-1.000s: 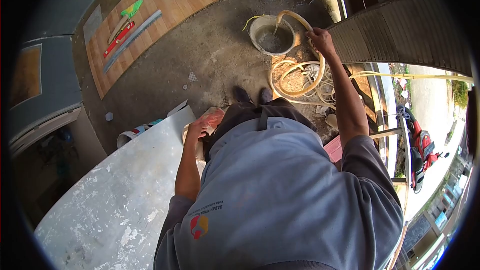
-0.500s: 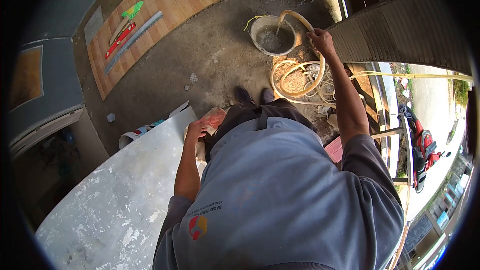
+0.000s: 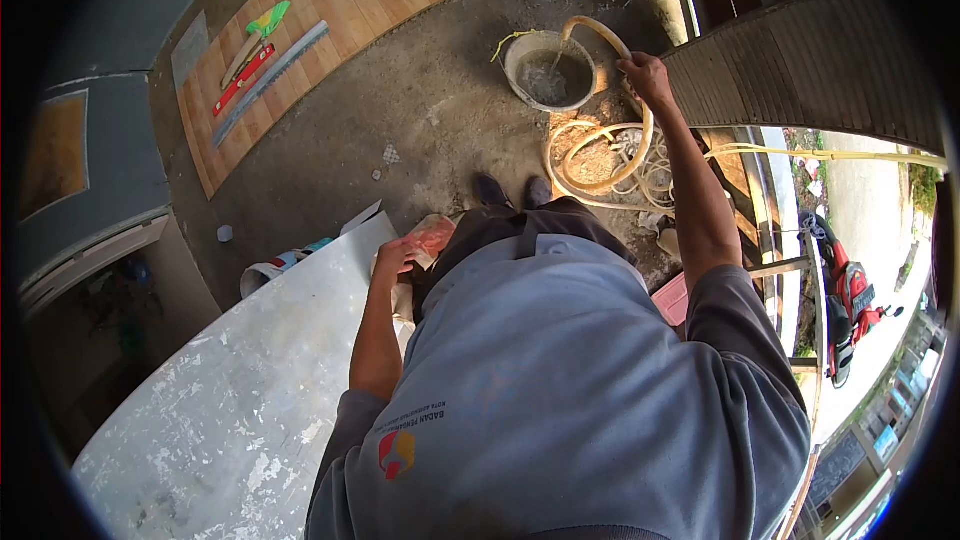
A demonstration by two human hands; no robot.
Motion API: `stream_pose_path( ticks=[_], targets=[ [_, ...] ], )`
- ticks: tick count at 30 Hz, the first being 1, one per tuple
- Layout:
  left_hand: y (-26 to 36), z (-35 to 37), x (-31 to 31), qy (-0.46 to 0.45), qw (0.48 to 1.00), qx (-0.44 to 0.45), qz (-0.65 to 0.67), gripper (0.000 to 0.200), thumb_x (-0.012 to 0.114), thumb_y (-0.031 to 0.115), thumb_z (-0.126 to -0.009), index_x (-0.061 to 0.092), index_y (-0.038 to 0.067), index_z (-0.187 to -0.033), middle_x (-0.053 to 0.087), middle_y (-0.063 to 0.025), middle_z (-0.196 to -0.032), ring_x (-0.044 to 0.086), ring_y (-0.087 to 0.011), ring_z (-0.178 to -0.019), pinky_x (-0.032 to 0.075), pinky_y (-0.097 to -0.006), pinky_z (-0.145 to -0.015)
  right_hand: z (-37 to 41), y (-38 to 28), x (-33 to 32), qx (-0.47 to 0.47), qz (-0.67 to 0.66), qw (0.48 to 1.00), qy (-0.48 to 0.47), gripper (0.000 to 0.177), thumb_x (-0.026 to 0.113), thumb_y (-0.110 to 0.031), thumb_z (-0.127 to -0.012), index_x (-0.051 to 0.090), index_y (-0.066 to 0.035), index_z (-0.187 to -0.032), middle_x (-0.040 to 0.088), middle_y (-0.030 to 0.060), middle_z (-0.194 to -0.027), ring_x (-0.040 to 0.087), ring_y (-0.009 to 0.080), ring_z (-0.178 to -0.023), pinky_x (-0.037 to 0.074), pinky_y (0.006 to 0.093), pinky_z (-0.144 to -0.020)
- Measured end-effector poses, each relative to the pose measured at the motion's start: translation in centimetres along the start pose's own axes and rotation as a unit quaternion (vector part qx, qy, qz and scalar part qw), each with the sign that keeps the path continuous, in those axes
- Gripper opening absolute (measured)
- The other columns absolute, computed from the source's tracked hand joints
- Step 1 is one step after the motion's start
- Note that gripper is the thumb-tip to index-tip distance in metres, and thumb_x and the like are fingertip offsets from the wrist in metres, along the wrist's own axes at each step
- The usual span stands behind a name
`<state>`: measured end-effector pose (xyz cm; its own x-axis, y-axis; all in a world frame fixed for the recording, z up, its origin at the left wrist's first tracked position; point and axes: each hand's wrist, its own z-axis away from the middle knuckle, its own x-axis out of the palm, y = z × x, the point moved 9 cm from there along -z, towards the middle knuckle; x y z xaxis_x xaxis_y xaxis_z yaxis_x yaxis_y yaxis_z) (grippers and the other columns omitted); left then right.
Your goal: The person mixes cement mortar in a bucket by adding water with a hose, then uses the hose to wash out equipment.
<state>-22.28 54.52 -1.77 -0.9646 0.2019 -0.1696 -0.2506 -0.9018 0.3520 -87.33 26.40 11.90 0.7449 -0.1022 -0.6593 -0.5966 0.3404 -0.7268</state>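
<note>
Head view, looking down. The right hand (image 3: 645,75) is clenched around a pale hose (image 3: 604,35), whose arched end hangs over the rim of a bucket (image 3: 520,48) at the far middle of the concrete floor (image 3: 400,130); a thin stream falls from the hose mouth into the grey water inside. The rest of the hose lies in loose coils (image 3: 598,158) just near of the bucket, between the person's shoes (image 3: 510,190) and the corrugated wall (image 3: 820,60) that closes the right side. The left hand (image 3: 392,258) rests with curled fingers at the far corner of the paint-flecked surface (image 3: 230,390), touching an orange bag (image 3: 432,235); whether it grips the bag cannot be told. The floor lies open between the bucket and the wooden board (image 3: 340,0) at far left, which carries a long saw (image 3: 270,80), a red level (image 3: 240,80) and a green trowel (image 3: 265,20). The surface's edge bounds the near left. Compared with half a second earlier, both hands keep their holds and places; the hose end remains over the bucket, and only the view has shifted slightly.
</note>
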Motion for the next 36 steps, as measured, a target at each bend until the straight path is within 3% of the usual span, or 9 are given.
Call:
stream_pose_path(
  ticks=[8, 11, 29, 32, 35, 36],
  targets=[
    [0.0, 0.4, 0.2, 0.004, 1.000, -0.001, -0.004, 0.039, 0.065, 0.029, -0.088, 0.062, 0.012, -0.124, 0.068, -0.0016, -0.107, 0.064, -0.0179, -0.097, 0.052, -0.0370, -0.080, 0.4, -1.0, -0.2, -0.007, -0.006, 1.000, 0.002, 0.024, 0.066, -0.025, -0.088, 0.068, -0.001, -0.093, 0.054, 0.0016, -0.059, 0.051, 0.0097, -0.048, 0.042, 0.0286, -0.043],
    [0.2, 0.7, 0.3, 0.003, 1.000, -0.002, -0.004, 0.032, 0.063, 0.023, -0.089, 0.063, 0.010, -0.118, 0.067, -0.0021, -0.109, 0.062, -0.0200, -0.100, 0.052, -0.0394, -0.083, 0.3, -1.1, -0.4, 0.012, 0.010, 1.000, -0.001, 0.033, 0.067, -0.031, -0.082, 0.071, -0.001, -0.097, 0.069, 0.0191, -0.080, 0.069, 0.0288, -0.076, 0.051, 0.0397, -0.072],
    [-0.1, 1.1, 0.8, 0.008, 1.000, -0.004, -0.008, 0.029, 0.060, 0.024, -0.092, 0.065, 0.012, -0.118, 0.067, -0.0006, -0.106, 0.062, -0.0196, -0.099, 0.052, -0.0394, -0.084, 0.4, -0.6, 0.1, 0.024, 0.021, 0.999, -0.006, 0.035, 0.066, -0.032, -0.081, 0.071, -0.002, -0.096, 0.068, 0.0208, -0.081, 0.069, 0.0318, -0.078, 0.051, 0.0406, -0.074],
    [0.1, 1.1, 0.9, 0.004, 1.000, -0.011, -0.014, 0.030, 0.060, 0.024, -0.091, 0.065, 0.012, -0.118, 0.067, -0.0009, -0.106, 0.062, -0.0198, -0.100, 0.052, -0.0393, -0.084, 0.1, -0.8, 0.2, -0.012, 0.013, 1.000, 0.002, 0.027, 0.066, -0.026, -0.088, 0.069, -0.001, -0.096, 0.056, 0.0041, -0.060, 0.054, 0.0114, -0.050, 0.044, 0.0303, -0.045],
    [0.2, 1.2, 0.9, -0.002, 1.000, -0.006, -0.012, 0.029, 0.059, 0.023, -0.090, 0.066, 0.012, -0.116, 0.067, -0.0011, -0.106, 0.062, -0.0199, -0.100, 0.051, -0.0395, -0.084, 0.2, -1.0, 0.3, -0.012, 0.019, 1.000, -0.008, 0.026, 0.066, -0.026, -0.088, 0.069, -0.001, -0.095, 0.056, 0.0038, -0.060, 0.054, 0.0113, -0.049, 0.043, 0.0299, -0.044],
    [0.2, 1.1, 0.9, -0.004, 1.000, -0.005, -0.009, 0.028, 0.059, 0.022, -0.090, 0.066, 0.012, -0.115, 0.067, -0.0012, -0.106, 0.062, -0.0200, -0.100, 0.051, -0.0396, -0.085, 0.2, -1.0, 0.2, 0.002, 0.018, 1.000, -0.009, 0.029, 0.067, -0.028, -0.086, 0.069, -0.001, -0.096, 0.060, 0.0093, -0.068, 0.059, 0.0178, -0.059, 0.046, 0.0335, -0.054]
  ],
)
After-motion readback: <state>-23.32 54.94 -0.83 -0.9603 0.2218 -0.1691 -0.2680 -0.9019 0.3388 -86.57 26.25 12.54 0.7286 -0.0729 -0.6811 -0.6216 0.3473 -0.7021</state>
